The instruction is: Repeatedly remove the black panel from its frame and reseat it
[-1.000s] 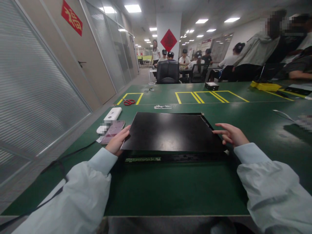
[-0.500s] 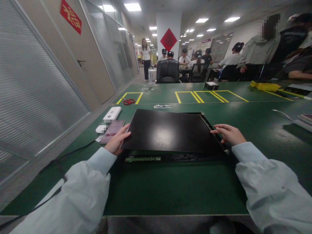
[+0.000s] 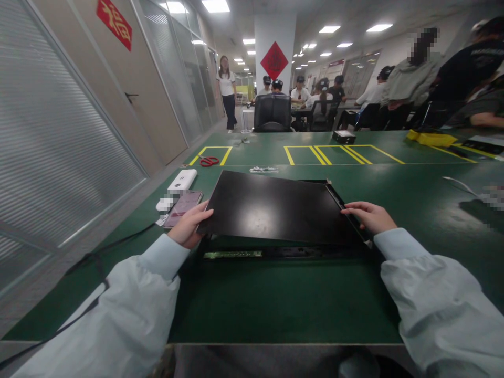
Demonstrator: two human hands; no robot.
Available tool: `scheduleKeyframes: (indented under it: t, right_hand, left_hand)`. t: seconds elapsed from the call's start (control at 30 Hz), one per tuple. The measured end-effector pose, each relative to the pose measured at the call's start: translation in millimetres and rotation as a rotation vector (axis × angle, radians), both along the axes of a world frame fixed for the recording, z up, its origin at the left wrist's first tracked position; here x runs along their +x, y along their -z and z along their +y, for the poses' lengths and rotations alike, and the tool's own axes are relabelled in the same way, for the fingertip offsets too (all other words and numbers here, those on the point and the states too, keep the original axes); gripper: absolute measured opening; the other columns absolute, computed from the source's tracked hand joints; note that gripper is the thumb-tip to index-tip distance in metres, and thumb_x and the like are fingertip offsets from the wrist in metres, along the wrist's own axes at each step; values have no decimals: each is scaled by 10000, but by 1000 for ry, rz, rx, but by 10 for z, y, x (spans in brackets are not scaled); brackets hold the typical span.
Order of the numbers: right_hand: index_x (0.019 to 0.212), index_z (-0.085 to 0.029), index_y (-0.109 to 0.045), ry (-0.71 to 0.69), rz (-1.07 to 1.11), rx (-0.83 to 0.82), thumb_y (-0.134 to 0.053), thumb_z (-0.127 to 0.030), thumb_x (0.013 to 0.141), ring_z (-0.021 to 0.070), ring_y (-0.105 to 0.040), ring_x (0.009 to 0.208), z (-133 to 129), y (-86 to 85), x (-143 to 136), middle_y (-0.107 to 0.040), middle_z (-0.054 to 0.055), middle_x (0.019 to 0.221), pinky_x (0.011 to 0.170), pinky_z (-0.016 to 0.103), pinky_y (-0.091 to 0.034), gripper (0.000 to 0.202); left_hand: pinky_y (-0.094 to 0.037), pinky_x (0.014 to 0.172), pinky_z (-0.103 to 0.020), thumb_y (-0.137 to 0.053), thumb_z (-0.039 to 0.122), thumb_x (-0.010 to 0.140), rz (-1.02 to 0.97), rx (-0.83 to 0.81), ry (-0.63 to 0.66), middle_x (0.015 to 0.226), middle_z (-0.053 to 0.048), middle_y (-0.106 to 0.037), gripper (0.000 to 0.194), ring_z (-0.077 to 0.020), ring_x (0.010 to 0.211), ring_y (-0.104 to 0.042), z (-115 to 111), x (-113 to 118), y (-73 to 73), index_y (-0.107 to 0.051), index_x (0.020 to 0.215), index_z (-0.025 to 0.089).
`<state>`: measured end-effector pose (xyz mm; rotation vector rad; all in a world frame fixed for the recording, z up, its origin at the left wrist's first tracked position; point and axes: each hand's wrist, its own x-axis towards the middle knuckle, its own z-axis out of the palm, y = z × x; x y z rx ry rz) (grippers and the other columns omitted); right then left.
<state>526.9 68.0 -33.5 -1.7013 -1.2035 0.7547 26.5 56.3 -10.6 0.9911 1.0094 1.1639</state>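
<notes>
A flat, glossy black screen panel (image 3: 268, 205) is tilted, its left end raised above a thin black frame (image 3: 311, 252) on the table. My left hand (image 3: 189, 224) grips the panel's left edge, thumb on top and fingers underneath. At the right side, my right hand (image 3: 370, 216) pinches the frame's side rail close to the panel's right end; whether it also touches the panel is unclear. A narrow green circuit board (image 3: 233, 254) shows along the frame's front, below the panel's near edge. Most of the frame's inside is hidden under the panel.
On the green table (image 3: 283, 304), a phone (image 3: 184, 207) and a white device (image 3: 183, 180) lie by my left hand. Farther back are red-handled scissors (image 3: 209, 160), small white pieces (image 3: 263, 169) and a black box (image 3: 344, 137). A cable (image 3: 118, 242) runs along the left.
My left hand has raised the panel's left end slightly, widening the gap above the frame. My right fingers have closed together on the rail. A standing person in the background has moved left.
</notes>
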Motion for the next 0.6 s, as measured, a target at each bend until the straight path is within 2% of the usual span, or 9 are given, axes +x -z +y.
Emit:
scheduleKeyframes:
  t: [0.17,0.4,0.6]
  right_hand:
    - [837,-235,-795,10,3,15,-809,-411,633,144,-564,626,20,41,25,-794,79,914,395,210,-404,269]
    - [809,-238,-806,5,-20,-26,-836,-406,614,134,-562,645,-36,-67,-24,-787,65,946,419,212,-438,259]
    - [813,-244,-810,-14,-34,-18,-853,-436,602,173,-624,734,-36,-67,-21,-784,69,945,424,204,-455,289]
  left_hand:
    - [-609,656,-281,-839,196,672,-50,-12,-61,974,-102,-840,529,-301,899,-794,-21,63,43,-783,1193,121]
    - [-642,788,-355,-872,260,689,-54,59,-40,1068,-120,-833,590,-337,997,-788,-78,116,85,-761,1252,125]
    - [-637,735,-346,-869,238,669,-30,19,-55,1043,-124,-839,608,-343,964,-793,-39,76,104,-761,1256,120]
